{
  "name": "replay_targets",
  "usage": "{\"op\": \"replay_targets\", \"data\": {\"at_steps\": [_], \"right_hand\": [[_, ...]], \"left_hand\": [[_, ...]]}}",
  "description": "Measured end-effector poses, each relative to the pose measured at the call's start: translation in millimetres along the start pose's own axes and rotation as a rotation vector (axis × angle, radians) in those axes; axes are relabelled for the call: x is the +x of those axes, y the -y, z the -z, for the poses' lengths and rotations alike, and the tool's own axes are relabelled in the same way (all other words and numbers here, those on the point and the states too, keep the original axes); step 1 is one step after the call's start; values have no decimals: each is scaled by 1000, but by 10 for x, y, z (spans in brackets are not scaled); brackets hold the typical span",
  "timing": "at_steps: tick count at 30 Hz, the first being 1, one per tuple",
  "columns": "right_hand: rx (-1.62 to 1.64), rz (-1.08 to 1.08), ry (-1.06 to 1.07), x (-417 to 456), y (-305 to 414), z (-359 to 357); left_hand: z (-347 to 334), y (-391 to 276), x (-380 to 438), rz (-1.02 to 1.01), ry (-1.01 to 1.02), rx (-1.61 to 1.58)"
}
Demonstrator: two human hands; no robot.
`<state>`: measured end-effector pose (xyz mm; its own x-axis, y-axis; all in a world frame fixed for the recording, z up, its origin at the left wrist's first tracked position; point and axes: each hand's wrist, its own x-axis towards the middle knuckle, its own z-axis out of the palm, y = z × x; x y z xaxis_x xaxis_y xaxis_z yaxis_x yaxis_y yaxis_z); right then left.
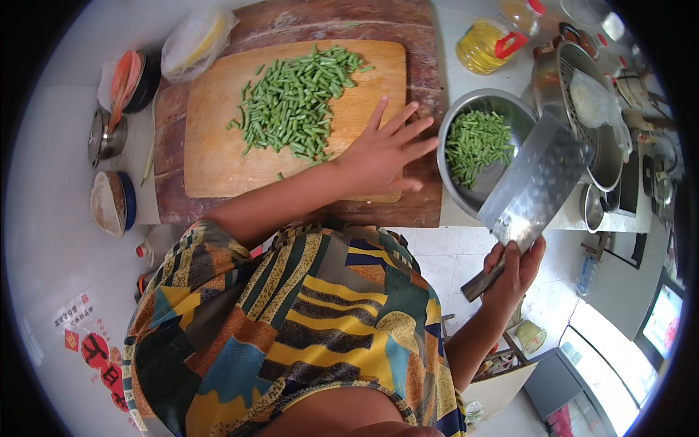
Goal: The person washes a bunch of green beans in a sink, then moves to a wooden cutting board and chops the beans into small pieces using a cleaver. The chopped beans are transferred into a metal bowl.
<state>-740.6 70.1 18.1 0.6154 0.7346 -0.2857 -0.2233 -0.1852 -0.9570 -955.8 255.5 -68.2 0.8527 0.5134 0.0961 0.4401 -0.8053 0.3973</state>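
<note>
My right hand (516,267) grips the handle of a broad steel cleaver (538,180), its blade angled up over the near right rim of a metal bowl (443,158). Cut green beans (475,145) lie inside that bowl. Fingers spread and holding nothing, my left hand (382,153) is over the right part of a wooden cutting board (213,164), its fingertips pointing toward the bowl. A heap of short-cut green beans (295,101) covers the middle of the board. A few loose pieces are partly hidden behind my left forearm.
The board rests on a worn reddish wooden tabletop (420,210). Beyond the bowl stand an oil jug (483,49) and a large pot (606,158) with a perforated steamer tray. A plastic-wrapped item (196,43), a small lidded pot (109,136) and bowls (109,202) line the left side.
</note>
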Motion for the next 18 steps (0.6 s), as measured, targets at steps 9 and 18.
{"op": "replay_targets", "data": {"at_steps": [9, 18], "right_hand": [[-699, 210, 222, 638, -178, -972], [-1166, 578, 413, 948, -365, -1769]], "left_hand": [[-71, 235, -758, -12, 162, -5], [-38, 253, -942, 46, 101, 145]]}}
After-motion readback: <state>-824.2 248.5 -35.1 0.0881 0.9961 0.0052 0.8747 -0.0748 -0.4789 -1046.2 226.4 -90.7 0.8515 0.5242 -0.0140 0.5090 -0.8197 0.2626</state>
